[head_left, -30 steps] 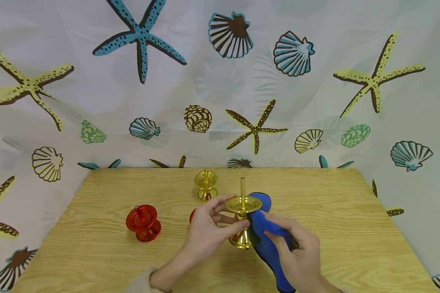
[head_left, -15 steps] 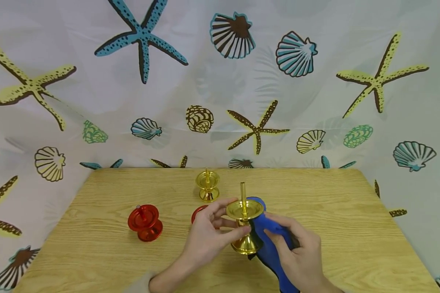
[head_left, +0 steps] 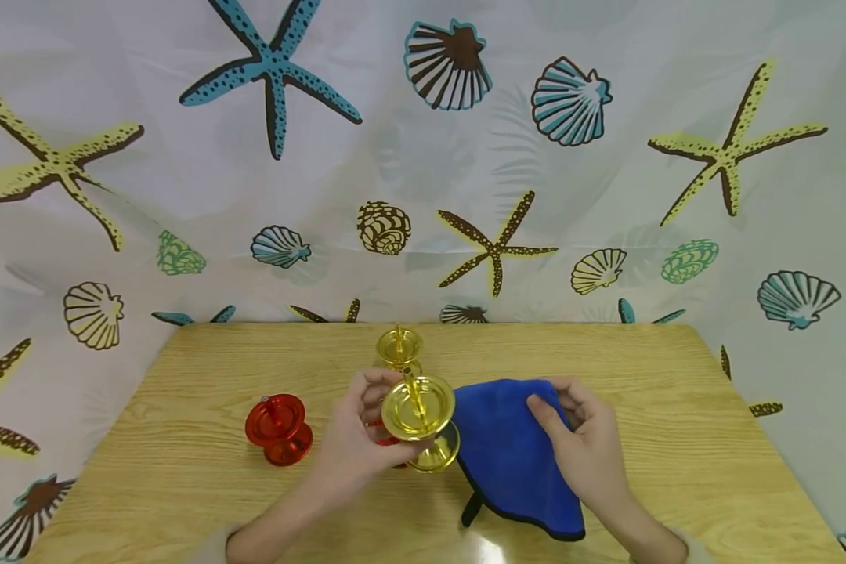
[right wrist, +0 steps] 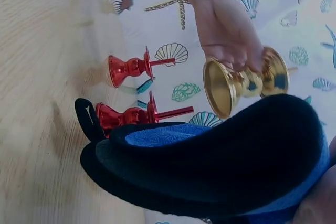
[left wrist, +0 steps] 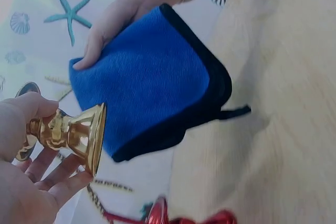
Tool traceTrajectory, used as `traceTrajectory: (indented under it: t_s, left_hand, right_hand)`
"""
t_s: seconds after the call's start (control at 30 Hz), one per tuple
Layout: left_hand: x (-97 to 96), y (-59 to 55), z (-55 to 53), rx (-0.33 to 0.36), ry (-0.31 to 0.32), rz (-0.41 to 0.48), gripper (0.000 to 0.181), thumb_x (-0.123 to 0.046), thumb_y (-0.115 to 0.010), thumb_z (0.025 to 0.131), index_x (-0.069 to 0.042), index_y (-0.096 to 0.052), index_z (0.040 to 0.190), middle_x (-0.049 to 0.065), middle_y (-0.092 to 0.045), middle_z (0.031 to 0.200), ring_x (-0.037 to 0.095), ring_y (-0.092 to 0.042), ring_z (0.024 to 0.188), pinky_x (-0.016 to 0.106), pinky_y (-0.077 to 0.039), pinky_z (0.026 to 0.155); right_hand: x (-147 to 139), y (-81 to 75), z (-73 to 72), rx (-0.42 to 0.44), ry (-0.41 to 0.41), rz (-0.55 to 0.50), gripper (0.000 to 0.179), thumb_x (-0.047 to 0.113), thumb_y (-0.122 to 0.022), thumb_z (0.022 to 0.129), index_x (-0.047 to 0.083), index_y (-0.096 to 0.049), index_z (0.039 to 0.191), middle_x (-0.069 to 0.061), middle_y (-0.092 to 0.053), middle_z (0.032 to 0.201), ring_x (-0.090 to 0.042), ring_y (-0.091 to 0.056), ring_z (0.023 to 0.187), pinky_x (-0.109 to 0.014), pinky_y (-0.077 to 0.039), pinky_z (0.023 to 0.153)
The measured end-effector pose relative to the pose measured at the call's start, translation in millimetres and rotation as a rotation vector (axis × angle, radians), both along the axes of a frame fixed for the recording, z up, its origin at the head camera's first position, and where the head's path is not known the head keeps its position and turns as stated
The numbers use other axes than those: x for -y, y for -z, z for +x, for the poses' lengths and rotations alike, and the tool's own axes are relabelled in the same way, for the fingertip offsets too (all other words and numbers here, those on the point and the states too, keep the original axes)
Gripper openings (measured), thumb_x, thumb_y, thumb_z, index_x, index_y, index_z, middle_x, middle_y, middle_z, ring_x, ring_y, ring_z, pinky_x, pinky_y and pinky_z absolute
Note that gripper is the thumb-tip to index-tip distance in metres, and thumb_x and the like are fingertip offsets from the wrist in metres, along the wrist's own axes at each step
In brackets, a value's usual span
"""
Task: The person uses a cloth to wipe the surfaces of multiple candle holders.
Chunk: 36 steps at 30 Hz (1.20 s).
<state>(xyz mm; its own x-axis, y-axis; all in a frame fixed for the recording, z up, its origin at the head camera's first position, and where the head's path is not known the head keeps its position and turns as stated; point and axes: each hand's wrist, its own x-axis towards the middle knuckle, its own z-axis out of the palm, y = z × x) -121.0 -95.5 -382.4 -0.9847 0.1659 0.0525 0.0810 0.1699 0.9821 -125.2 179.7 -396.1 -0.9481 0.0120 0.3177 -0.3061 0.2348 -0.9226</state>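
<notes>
My left hand (head_left: 348, 446) grips a shiny gold candle holder (head_left: 433, 415) round its narrow middle, tilted and off the table, its dish and spike facing up toward me. In the left wrist view, its flared foot (left wrist: 86, 137) points toward the cloth. My right hand (head_left: 595, 442) pinches the upper edge of a blue cloth (head_left: 511, 454) with black trim, thumb on the near face. The cloth hangs spread beside the candle holder; a small black loop (head_left: 471, 509) dangles from its lower edge. Whether cloth and metal touch, I cannot tell.
A red candle holder (head_left: 275, 423) stands at the left of the wooden table (head_left: 183, 501). Another red one (right wrist: 126, 116) is mostly hidden behind my left hand in the head view. Farther back stands a second gold one (head_left: 398, 346). A shell-patterned curtain (head_left: 423, 157) closes off the back.
My left hand has drawn the gold candle holder leftward, away from the cloth, and tipped it. The cloth, earlier bunched round its side, now hangs spread from my right hand, which has lifted slightly.
</notes>
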Motion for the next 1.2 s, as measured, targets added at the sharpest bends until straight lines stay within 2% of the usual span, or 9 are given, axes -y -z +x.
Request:
traceTrajectory:
  t_s: [0.13,0.23,0.4,0.53,0.67,0.8,1.03,1.2]
  left_hand:
    - [27.4,-4.9,-12.4,-0.004,-0.056,-0.119,0.075,-0.01,-0.092,0.08,-0.009,-0.047,0.139,0.011,-0.068,0.136,0.024,-0.07,0.116,0.024,-0.058,0.094]
    - [50.4,-7.8,-25.0,-0.033,-0.083,-0.181,0.075,-0.012,-0.091,0.082,-0.006,-0.044,0.141,0.014,-0.066,0.139,0.022,-0.069,0.115,0.023,-0.058,0.093]
    - [91.4,-12.2,-46.8,-0.077,-0.112,-0.243,0.076,-0.014,-0.088,0.086,-0.001,-0.038,0.143,0.018,-0.061,0.145,0.004,-0.066,0.107,0.018,-0.058,0.087]
    - [124.5,-10.5,-63.1,-0.089,-0.137,-0.279,0.078,-0.019,-0.086,0.09,0.0,-0.034,0.145,0.019,-0.056,0.149,-0.007,-0.062,0.104,0.013,-0.057,0.085]
    - [154.6,-2.6,-76.4,-0.098,-0.164,-0.323,0.078,-0.018,-0.083,0.092,0.002,-0.031,0.146,0.022,-0.053,0.151,-0.012,-0.06,0.102,0.01,-0.055,0.084]
    - [175.7,7.9,-86.0,-0.085,-0.185,-0.35,0.078,-0.019,-0.082,0.093,0.004,-0.031,0.147,0.025,-0.051,0.151,-0.015,-0.058,0.1,0.008,-0.055,0.083]
    - [195.8,30.1,-98.4,-0.053,-0.206,-0.36,0.082,-0.02,-0.083,0.093,0.007,-0.029,0.149,0.03,-0.046,0.156,-0.016,-0.052,0.101,0.005,-0.052,0.083]
    - [203.6,49.3,-108.2,-0.055,-0.209,-0.33,0.079,-0.016,-0.085,0.09,0.008,-0.033,0.145,0.03,-0.05,0.152,-0.016,-0.056,0.099,0.008,-0.054,0.082]
  right_hand:
    - [-6,1.1,-13.8,0.135,-0.002,-0.094,0.02,0.01,-0.067,0.103,-0.007,-0.066,0.114,0.014,-0.075,0.087,-0.008,-0.073,0.075,-0.025,-0.062,0.067]
    - [-9,4.1,-24.2,0.208,-0.003,-0.164,0.022,0.013,-0.066,0.104,-0.005,-0.065,0.116,0.012,-0.076,0.085,-0.01,-0.074,0.073,-0.027,-0.062,0.066]
    - [-16,10.5,-43.6,0.312,-0.004,-0.257,0.019,0.019,-0.065,0.105,0.003,-0.065,0.115,0.013,-0.077,0.083,-0.01,-0.076,0.073,-0.027,-0.063,0.068]
    - [-22,15.2,-57.4,0.385,0.012,-0.309,0.023,0.024,-0.063,0.106,0.004,-0.062,0.12,0.014,-0.077,0.084,-0.007,-0.075,0.077,-0.025,-0.063,0.072]
    - [-27,20.4,-69.0,0.447,0.025,-0.338,0.031,0.029,-0.062,0.107,0.005,-0.059,0.125,0.014,-0.076,0.085,-0.006,-0.075,0.08,-0.024,-0.062,0.075]
    - [-32,28.7,-78.7,0.472,0.033,-0.373,0.03,0.031,-0.064,0.105,0.007,-0.059,0.123,0.015,-0.076,0.086,-0.006,-0.075,0.082,-0.023,-0.062,0.077]
    - [-36,44.8,-93.9,0.508,0.038,-0.41,0.027,0.032,-0.065,0.105,0.01,-0.06,0.12,0.014,-0.076,0.086,-0.005,-0.075,0.083,-0.023,-0.062,0.077]
    - [-40,54.6,-105.5,0.534,0.044,-0.392,0.032,0.035,-0.065,0.104,0.01,-0.06,0.124,0.014,-0.076,0.085,-0.005,-0.074,0.08,-0.024,-0.062,0.075]
